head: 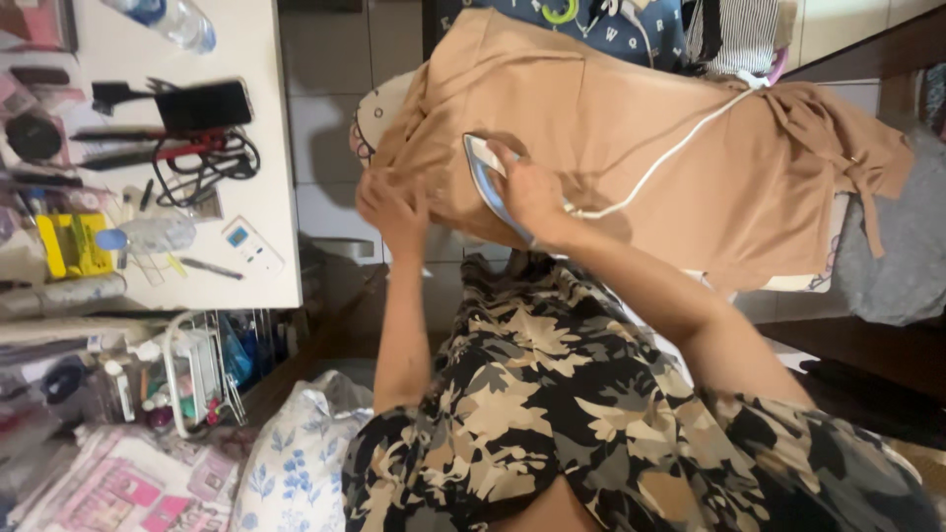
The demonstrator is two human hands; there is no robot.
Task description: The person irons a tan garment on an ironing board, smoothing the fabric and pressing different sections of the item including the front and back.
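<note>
Right hand reaching forward, closed around iron on tan cloth — left hand beside iron, fingers pinching the cloth's edge

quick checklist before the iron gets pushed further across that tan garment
1. Right hand grips the iron: ok.
2. Left hand holds the tan garment flat at its edge, beside the iron and not under it: ok.
3. White cord trails across the fabric, on the stretch to the right: not ok.
4. Fabric to the right smooth: not ok, folds and a tie bunch at the right end.
5. Iron heat setting: cannot tell.
6. Board under the garment: mostly covered, cannot tell.
</note>
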